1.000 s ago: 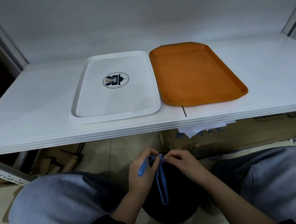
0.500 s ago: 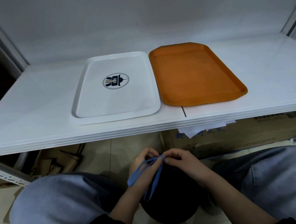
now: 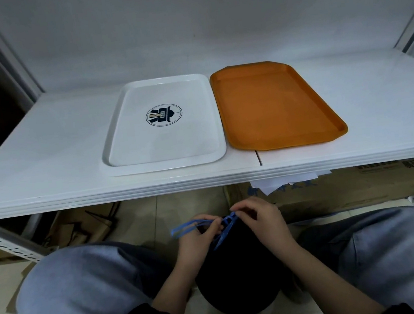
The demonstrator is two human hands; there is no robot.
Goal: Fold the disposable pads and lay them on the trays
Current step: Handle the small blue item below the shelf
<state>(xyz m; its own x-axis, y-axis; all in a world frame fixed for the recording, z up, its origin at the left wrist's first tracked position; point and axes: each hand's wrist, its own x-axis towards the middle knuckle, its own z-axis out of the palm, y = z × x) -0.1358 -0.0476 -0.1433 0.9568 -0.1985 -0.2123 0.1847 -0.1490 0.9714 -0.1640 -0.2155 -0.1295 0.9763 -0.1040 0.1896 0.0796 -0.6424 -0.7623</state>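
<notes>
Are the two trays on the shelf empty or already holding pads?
Empty. The white tray shows only its logo, the orange tray only bare surface.

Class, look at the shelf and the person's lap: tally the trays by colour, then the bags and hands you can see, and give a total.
White tray: 1
Orange tray: 1
Black bag with blue drawstring: 1
Hands, left hand and right hand, both pinching the drawstring: 2
Total: 5
</notes>
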